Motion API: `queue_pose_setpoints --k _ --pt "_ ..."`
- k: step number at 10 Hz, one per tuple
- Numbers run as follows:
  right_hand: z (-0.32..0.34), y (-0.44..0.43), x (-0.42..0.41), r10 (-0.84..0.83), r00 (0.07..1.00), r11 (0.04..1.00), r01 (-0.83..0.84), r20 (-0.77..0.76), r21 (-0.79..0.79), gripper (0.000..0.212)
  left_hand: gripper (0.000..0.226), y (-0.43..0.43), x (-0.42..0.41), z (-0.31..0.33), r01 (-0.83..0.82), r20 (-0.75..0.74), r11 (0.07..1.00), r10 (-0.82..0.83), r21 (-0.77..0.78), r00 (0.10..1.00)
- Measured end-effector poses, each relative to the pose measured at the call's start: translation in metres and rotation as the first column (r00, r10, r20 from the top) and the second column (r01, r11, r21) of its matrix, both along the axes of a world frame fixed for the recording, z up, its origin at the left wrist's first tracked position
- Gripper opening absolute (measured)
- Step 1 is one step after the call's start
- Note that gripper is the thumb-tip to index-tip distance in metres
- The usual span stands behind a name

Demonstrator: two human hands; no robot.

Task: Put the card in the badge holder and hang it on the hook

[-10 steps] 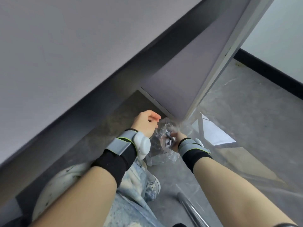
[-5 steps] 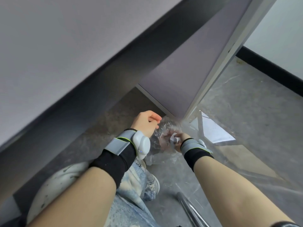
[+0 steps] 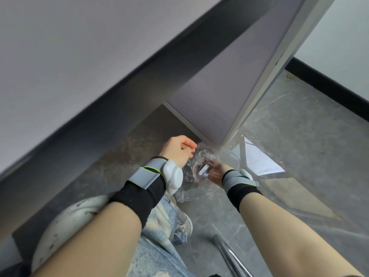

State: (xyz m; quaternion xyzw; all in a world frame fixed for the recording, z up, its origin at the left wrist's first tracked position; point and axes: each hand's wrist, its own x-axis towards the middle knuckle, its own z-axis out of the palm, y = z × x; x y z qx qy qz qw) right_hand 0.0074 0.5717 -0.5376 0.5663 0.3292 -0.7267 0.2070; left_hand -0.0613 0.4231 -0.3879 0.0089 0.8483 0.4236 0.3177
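A crumpled clear plastic bag (image 3: 191, 176) hangs low over the floor between my hands. My left hand (image 3: 177, 150) pinches the bag's upper edge with closed fingers. My right hand (image 3: 216, 172) reaches into the bag's mouth, its fingers hidden by the plastic. A small white and grey piece (image 3: 203, 170) shows through the plastic at my right fingertips; whether it is the card or the badge holder cannot be told. No hook is in view.
A grey desk panel (image 3: 219, 82) with a pale metal leg (image 3: 265, 80) stands just behind the bag. A white sheet (image 3: 261, 160) lies on the grey floor to the right. My knees and shoe (image 3: 185, 222) are below; a chrome tube (image 3: 229, 254) runs at bottom centre.
My right hand has pushed a little deeper into the bag and the white piece has shifted at its fingertips. My left hand keeps its hold on the bag's edge.
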Motion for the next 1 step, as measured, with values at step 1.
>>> queue_pose_setpoints --k 1 --pt "-0.0163 0.0047 -0.0062 -0.280 0.956 0.958 0.283 0.090 -0.033 0.038 0.035 0.0036 0.0023 0.0046 0.005 -0.003 1.000 -0.005 -0.002 1.000"
